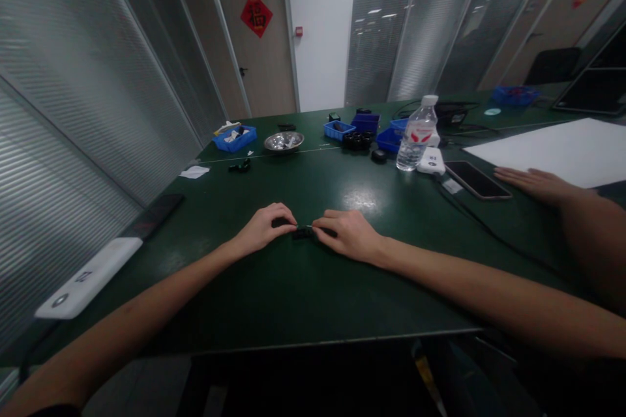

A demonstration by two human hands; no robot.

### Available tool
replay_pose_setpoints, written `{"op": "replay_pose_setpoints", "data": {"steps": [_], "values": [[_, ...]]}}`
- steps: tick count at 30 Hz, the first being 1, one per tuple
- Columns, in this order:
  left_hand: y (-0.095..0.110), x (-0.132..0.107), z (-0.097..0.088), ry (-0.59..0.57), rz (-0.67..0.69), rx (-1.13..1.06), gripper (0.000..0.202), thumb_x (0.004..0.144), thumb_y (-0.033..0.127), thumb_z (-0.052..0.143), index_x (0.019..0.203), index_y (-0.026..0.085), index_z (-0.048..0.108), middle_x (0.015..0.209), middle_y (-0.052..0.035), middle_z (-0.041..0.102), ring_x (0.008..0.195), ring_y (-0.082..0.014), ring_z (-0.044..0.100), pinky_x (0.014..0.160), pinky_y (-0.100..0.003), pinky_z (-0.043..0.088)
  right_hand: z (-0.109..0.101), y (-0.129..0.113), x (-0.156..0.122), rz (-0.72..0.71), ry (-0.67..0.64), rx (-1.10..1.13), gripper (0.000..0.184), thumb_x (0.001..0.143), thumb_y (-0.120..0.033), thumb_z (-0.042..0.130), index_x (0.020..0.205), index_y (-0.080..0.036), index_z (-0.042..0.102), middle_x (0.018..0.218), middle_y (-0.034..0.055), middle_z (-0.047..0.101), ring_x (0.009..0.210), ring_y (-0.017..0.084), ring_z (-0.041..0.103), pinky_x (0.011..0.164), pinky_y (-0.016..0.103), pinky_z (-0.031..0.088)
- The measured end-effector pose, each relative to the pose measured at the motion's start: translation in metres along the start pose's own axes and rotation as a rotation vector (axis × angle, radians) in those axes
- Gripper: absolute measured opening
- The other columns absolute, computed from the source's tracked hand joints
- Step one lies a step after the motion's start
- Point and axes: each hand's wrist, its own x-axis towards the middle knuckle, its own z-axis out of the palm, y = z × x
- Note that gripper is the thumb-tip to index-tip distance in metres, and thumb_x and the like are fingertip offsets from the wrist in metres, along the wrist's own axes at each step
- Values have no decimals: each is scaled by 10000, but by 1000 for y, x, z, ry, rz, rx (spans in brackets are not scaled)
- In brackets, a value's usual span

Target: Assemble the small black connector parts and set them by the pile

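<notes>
A small, dark black part lies low over the green table, between my two hands. My left hand is closed in a pinch, thumb and fingertips at the part's left end. From the other side, my right hand pinches at its right end. A thin pale sliver shows by the right fingertips, too small to make out. Exactly what the right fingers grip is hidden.
Beyond my hands are a metal bowl, a blue bin, a black piece and a water bottle. A phone lies at right, beside another person's hand. A white power bank sits left.
</notes>
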Motion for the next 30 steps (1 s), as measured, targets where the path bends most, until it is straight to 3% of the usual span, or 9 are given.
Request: {"op": "replay_pose_setpoints", "data": {"steps": [7, 11, 18, 27, 30], "values": [[8, -2, -3, 74, -104, -19, 296, 950, 462, 624, 1068, 208, 720, 1055, -56, 713, 897, -199, 627, 785, -337, 497, 3, 2, -1, -7, 47, -3, 310, 1047, -346, 480, 1151, -201, 733, 912, 48, 681, 735, 128, 601, 644, 252, 381], [19, -4, -1, 108, -96, -49, 269, 949, 438, 634, 1089, 223, 713, 1091, -44, 720, 966, -211, 644, 813, -346, 502, 2, 2, -2, -27, 84, 25, 325, 1054, -346, 461, 1158, -188, 726, 938, 59, 690, 765, 135, 616, 657, 255, 407], [29, -8, 10, 53, -78, -80, 244, 941, 409, 655, 1097, 234, 721, 1106, -36, 725, 997, -213, 658, 836, -345, 514, 2, 0, -1, -38, 113, 18, 332, 1057, -352, 456, 1159, -187, 725, 936, 54, 692, 763, 136, 621, 653, 257, 407], [23, -8, 10, 42, -150, -78, 300, 934, 454, 655, 1113, 229, 743, 969, -27, 732, 726, -154, 592, 646, -289, 465, 1, 2, -2, -45, 114, 11, 322, 1052, -346, 468, 1138, -186, 733, 938, 58, 699, 759, 137, 622, 648, 257, 411], [13, -5, 2, 35, -181, -114, 333, 927, 478, 654, 1114, 218, 747, 989, -38, 740, 779, -166, 628, 686, -297, 504, 2, 2, -2, -52, 121, 9, 312, 1051, -338, 473, 1141, -186, 731, 947, 58, 704, 775, 140, 632, 662, 260, 423]]}}
